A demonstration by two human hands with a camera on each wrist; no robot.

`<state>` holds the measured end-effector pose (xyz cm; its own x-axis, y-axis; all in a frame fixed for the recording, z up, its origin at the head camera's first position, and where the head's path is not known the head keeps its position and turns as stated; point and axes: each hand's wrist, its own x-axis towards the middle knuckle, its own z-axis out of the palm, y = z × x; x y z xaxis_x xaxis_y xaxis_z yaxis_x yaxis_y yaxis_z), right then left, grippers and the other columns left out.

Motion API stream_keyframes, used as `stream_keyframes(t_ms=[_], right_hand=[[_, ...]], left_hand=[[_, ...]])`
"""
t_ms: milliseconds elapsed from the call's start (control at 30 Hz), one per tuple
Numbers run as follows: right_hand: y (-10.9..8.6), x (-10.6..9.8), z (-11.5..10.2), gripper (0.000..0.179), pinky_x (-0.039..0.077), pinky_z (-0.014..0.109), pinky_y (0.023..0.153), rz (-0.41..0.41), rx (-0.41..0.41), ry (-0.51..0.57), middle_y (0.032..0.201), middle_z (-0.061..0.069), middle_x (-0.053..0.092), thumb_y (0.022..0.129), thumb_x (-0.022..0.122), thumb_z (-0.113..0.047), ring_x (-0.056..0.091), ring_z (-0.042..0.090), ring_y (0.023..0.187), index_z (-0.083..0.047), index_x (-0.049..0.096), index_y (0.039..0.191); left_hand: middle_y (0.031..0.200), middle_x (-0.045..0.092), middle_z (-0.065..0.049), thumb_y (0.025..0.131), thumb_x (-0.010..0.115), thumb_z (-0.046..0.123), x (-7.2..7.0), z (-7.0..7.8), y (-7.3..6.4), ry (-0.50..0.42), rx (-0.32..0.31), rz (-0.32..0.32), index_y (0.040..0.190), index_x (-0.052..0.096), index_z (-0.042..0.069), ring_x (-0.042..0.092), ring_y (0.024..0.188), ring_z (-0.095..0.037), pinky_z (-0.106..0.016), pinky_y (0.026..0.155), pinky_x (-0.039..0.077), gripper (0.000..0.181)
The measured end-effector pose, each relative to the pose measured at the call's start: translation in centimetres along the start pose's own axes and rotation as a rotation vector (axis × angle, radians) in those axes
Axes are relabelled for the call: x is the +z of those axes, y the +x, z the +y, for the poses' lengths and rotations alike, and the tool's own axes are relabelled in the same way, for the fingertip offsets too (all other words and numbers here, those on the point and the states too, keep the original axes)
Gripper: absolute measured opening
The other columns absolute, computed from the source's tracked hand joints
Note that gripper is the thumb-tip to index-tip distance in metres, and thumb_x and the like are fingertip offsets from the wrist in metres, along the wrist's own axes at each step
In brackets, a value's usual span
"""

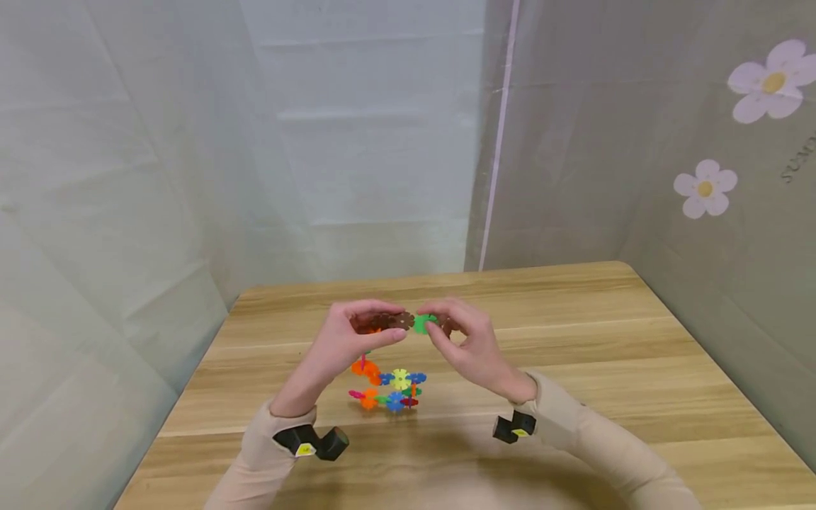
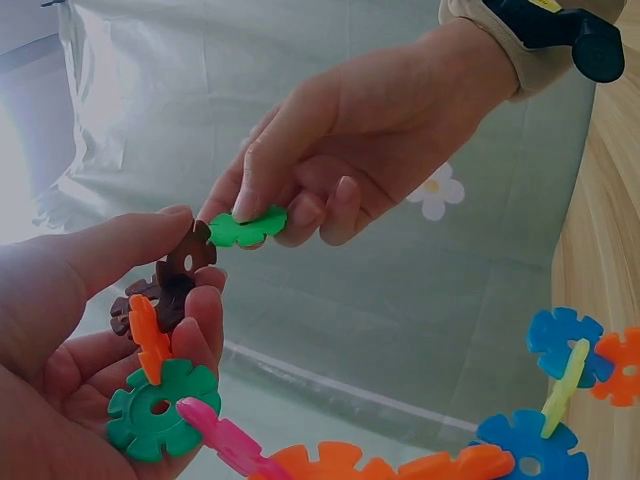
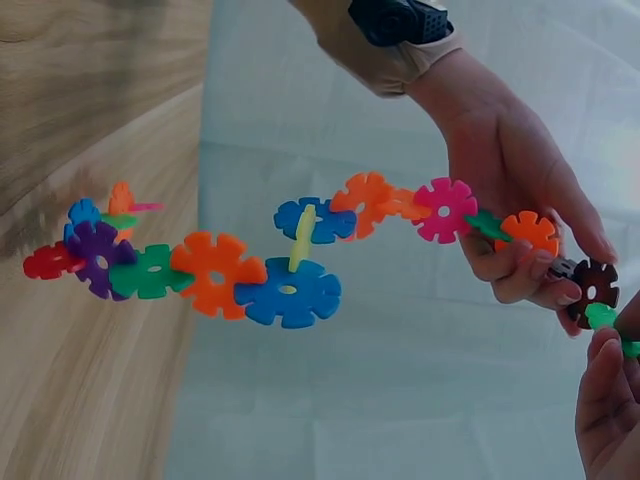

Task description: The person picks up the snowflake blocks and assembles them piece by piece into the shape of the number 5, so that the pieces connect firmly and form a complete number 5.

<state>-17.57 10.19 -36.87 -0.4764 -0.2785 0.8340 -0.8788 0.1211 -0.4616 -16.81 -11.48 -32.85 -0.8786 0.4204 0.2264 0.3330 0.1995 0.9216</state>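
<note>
My left hand (image 1: 341, 340) pinches a brown notched flower disc (image 2: 185, 262) between thumb and fingers. This disc is at the held end of a linked chain of plastic flower discs. Behind it come a second brown disc, an orange disc (image 2: 150, 340), a teal disc (image 2: 140, 420) and a pink disc (image 3: 445, 211). Between its thumb and forefinger, my right hand (image 1: 472, 347) grips a bright green flower disc (image 2: 262, 228). Its edge meets the brown disc's edge in the left wrist view.
The rest of the chain hangs down from my left hand, with a yellow disc (image 3: 302, 238), a blue disc (image 3: 290, 293) and a purple disc (image 3: 98, 258). Below is a wooden table (image 1: 574, 326). A pale curtain (image 1: 370, 142) stands behind it.
</note>
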Motion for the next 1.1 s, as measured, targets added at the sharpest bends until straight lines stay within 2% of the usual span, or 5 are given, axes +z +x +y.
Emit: stream_keyframes(t_ms=[200, 533, 767, 967, 1100], right_hand=[[0.08, -0.07, -0.03, 0.02, 0.043, 0.017, 0.051, 0.009, -0.038, 0.001, 0.085, 0.01, 0.064, 0.087, 0.064, 0.007, 0.047, 0.009, 0.06, 0.0, 0.067, 0.105], [-0.13, -0.12, -0.33, 0.016, 0.045, 0.017, 0.051, 0.02, -0.024, 0.019, 0.085, 0.012, 0.065, 0.088, 0.065, 0.004, 0.049, 0.009, 0.062, 0.002, 0.067, 0.104], [-0.23, -0.1, -0.26, 0.02, 0.046, 0.017, 0.051, -0.006, -0.032, 0.02, 0.087, 0.011, 0.066, 0.086, 0.065, 0.007, 0.049, 0.008, 0.061, -0.001, 0.068, 0.105], [-0.41, -0.14, -0.49, 0.025, 0.045, 0.016, 0.05, -0.024, -0.043, 0.039, 0.083, 0.01, 0.066, 0.081, 0.065, 0.015, 0.049, 0.008, 0.059, 0.001, 0.068, 0.102], [-0.39, -0.03, -0.78, 0.023, 0.045, 0.016, 0.049, -0.022, -0.032, 0.064, 0.082, 0.011, 0.067, 0.083, 0.064, 0.015, 0.048, 0.008, 0.058, 0.002, 0.067, 0.101]], left_hand=[[0.108, 0.072, -0.013, 0.083, 0.076, 0.02, 0.04, 0.08, -0.01, -0.005, 0.007, -0.004, 0.113, 0.07, 0.007, 0.07, 0.092, -0.015, -0.028, 0.08, 0.057, 0.034], [0.106, 0.072, -0.013, 0.083, 0.077, 0.019, 0.14, 0.17, -0.19, 0.005, 0.02, -0.017, 0.113, 0.07, 0.007, 0.07, 0.09, -0.016, -0.027, 0.079, 0.057, 0.033], [0.105, 0.072, -0.013, 0.083, 0.077, 0.017, 0.36, 0.11, -0.07, -0.001, 0.018, -0.038, 0.111, 0.07, 0.006, 0.07, 0.09, -0.016, -0.029, 0.079, 0.058, 0.031], [0.105, 0.072, -0.013, 0.082, 0.078, 0.017, 0.62, 0.16, -0.04, 0.014, 0.014, -0.047, 0.11, 0.071, 0.006, 0.07, 0.088, -0.017, -0.029, 0.078, 0.058, 0.032], [0.105, 0.072, -0.013, 0.081, 0.078, 0.017, 0.79, 0.4, -0.05, 0.021, 0.019, -0.047, 0.11, 0.071, 0.006, 0.07, 0.088, -0.017, -0.029, 0.078, 0.058, 0.032]])
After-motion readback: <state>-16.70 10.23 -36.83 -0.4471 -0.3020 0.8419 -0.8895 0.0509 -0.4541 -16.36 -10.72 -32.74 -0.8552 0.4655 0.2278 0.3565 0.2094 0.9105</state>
